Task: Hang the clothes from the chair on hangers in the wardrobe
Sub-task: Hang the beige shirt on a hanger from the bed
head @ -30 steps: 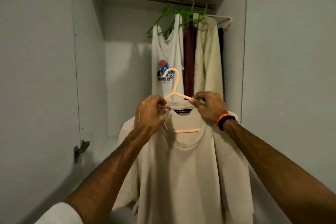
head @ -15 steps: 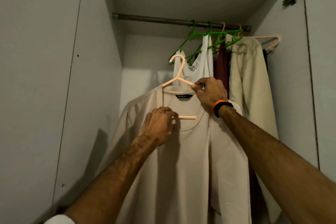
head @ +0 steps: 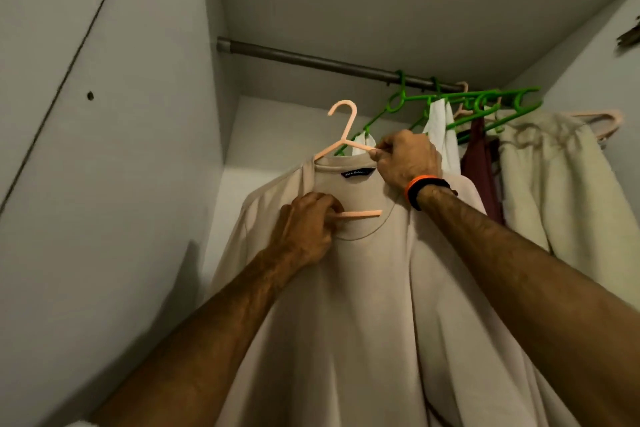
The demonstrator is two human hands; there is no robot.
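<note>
Draping limp and light, the beige shirt is best carried by its stiff peach hanger, where right hand pinches the shoulder arm and left hand grips the crossbar.

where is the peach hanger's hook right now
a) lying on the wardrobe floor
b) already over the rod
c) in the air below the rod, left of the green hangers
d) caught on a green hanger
c: the hook of the peach hanger is free in the air under the rod, left of the green hangers, while the right hand pinches its shoulder and the left hand holds its lower bar through the beige shirt.
</note>
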